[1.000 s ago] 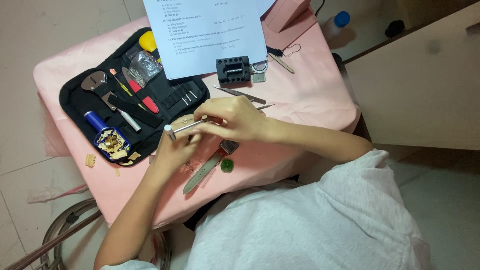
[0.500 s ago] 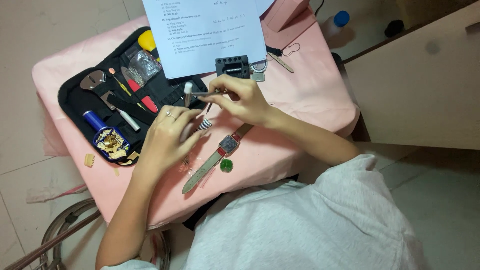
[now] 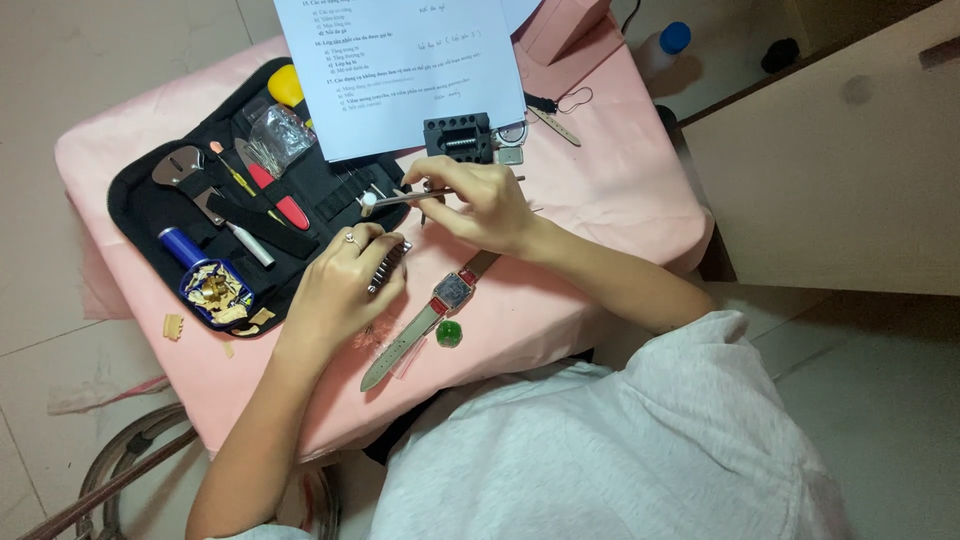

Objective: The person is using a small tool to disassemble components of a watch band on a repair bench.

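Her right hand (image 3: 480, 205) pinches a slim white-tipped tool (image 3: 400, 198) level over the black tool case (image 3: 140, 195). The left hand (image 3: 345, 280) curls shut around a ridged metal handle (image 3: 388, 266). Just beside both, a square-faced wristwatch (image 3: 452, 292) lies flat on the pink tablecloth (image 3: 610, 190).

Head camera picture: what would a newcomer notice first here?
First, the two hands in the middle of the pink table: the right hand holds a thin metal tool, the left hand a small ridged tool. Just below lies a square wristwatch. On the left, an open black tool kit.
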